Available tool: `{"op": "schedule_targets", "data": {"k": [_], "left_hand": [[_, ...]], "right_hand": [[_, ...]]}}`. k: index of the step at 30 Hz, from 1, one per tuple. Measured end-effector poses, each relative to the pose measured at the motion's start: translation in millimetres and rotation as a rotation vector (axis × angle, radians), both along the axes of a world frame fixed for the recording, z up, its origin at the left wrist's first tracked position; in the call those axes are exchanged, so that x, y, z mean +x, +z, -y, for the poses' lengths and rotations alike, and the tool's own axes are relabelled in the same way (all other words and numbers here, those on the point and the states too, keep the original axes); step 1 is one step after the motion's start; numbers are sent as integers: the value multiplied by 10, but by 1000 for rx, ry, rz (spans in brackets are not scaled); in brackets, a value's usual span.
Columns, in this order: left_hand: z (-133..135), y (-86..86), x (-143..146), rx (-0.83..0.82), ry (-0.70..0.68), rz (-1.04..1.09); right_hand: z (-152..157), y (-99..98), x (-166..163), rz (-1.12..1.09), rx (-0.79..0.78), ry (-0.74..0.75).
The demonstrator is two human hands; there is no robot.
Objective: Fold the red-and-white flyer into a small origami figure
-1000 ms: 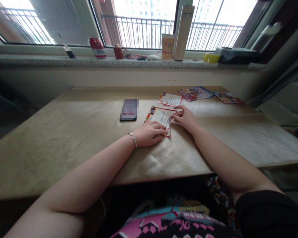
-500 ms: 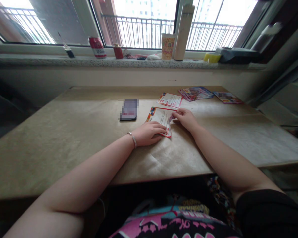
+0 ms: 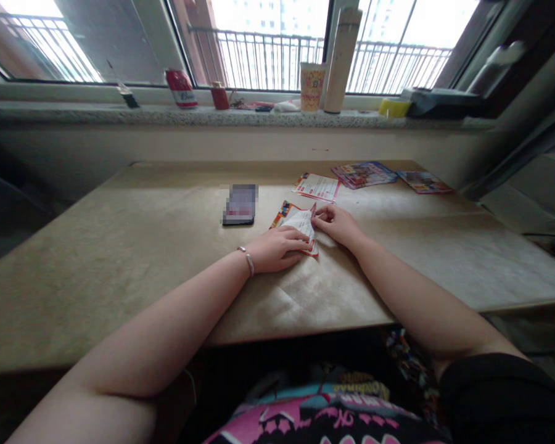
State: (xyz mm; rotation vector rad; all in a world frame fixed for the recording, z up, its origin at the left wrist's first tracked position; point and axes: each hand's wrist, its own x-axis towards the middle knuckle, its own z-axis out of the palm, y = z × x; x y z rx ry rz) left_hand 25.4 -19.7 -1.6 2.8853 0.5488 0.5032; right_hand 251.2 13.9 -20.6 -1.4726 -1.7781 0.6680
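A red-edged printed paper sheet (image 3: 297,221) lies on the brown table (image 3: 120,246) just ahead of me. My left hand (image 3: 277,248) rests flat on its near corner, fingers stretched out, pinning it down. My right hand (image 3: 337,224) pinches the sheet's right edge and has it lifted and folded over toward the left. A thin bracelet (image 3: 248,260) circles my left wrist.
A dark phone (image 3: 240,204) lies left of the sheet. Another white leaflet (image 3: 317,186) and colourful leaflets (image 3: 364,174) (image 3: 424,181) lie at the table's far right. The window sill holds a red can (image 3: 180,88), a paper cup (image 3: 312,86), a tall flask (image 3: 342,58) and small items.
My right hand has moved left, drawing the sheet's right edge up and over. The left hand has stayed pressed on the near corner.
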Motion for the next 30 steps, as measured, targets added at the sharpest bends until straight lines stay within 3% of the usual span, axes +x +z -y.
{"op": "schedule_targets", "data": {"k": [4, 13, 30], "left_hand": [[0, -6, 2, 11, -15, -8], [-4, 7, 24, -53, 55, -16], [-21, -11, -1, -47, 9, 5]], "right_hand": [[-78, -58, 8, 0, 17, 3], [-105, -18, -36, 294, 102, -128], [-5, 34, 18, 34, 34, -12]]}}
